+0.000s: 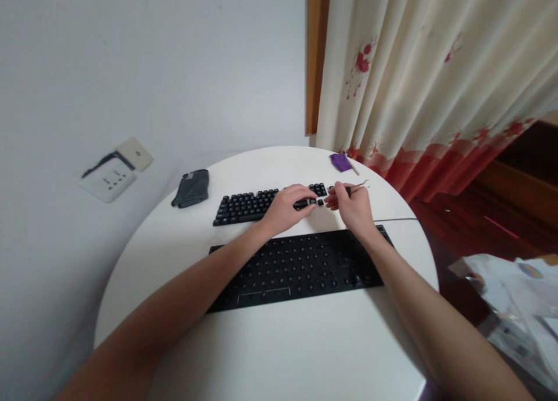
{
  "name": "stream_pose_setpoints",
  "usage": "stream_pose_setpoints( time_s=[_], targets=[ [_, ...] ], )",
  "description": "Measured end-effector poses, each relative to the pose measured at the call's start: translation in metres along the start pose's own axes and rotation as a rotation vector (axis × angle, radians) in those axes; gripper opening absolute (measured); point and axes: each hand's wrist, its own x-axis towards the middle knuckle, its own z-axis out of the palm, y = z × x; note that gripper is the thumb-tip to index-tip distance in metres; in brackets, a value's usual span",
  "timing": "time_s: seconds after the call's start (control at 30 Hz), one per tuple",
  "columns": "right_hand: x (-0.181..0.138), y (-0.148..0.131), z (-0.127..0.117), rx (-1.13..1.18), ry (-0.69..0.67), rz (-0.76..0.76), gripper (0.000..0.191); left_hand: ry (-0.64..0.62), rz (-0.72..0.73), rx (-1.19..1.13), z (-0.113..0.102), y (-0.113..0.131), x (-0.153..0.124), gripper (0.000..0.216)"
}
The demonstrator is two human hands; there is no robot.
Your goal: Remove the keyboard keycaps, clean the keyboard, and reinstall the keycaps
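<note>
A keyboard base stripped of its keycaps lies across the table under my forearms. Behind it, loose black keycaps are laid out in keyboard order. My left hand is at the right part of this layout, its thumb and fingers closed around a few black keycaps. A single keycap sits just right of those fingertips. Curled around a wire keycap puller, my right hand has the puller's thin hooked ends pointing right. Its fingertips are close to the keycaps; whether they touch one, I cannot tell.
On the round white table, a dark grey cloth pouch lies at the left and a purple cloth at the back right. A black cable runs over the right edge. Wall, curtain and plastic bags surround the table.
</note>
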Motion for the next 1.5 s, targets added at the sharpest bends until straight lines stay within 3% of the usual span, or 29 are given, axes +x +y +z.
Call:
stream_pose_setpoints(
  time_s=[0.17,0.3,0.5,0.67,0.93,1.5],
  targets=[
    [0.014,-0.003,-0.016,0.059,0.186,-0.011,0.032,-0.184,-0.121,0.178,0.003,-0.007,0.019,0.007],
    [0.019,-0.001,-0.022,0.072,0.228,0.000,0.031,-0.292,-0.201,0.260,0.019,-0.003,0.025,0.006],
    [0.020,-0.002,-0.023,0.066,0.199,-0.004,0.034,-0.277,-0.273,0.297,0.036,-0.008,0.008,0.007],
    [0.020,-0.002,-0.022,0.066,0.176,-0.009,0.033,-0.257,-0.266,0.293,0.035,-0.012,0.004,0.005],
    [0.021,0.001,-0.020,0.088,0.161,-0.035,0.032,-0.267,-0.311,0.282,0.036,-0.012,0.004,0.025],
    [0.018,-0.002,-0.020,0.055,0.126,-0.022,0.035,-0.254,-0.362,0.238,0.037,-0.014,0.004,0.026]
  ],
)
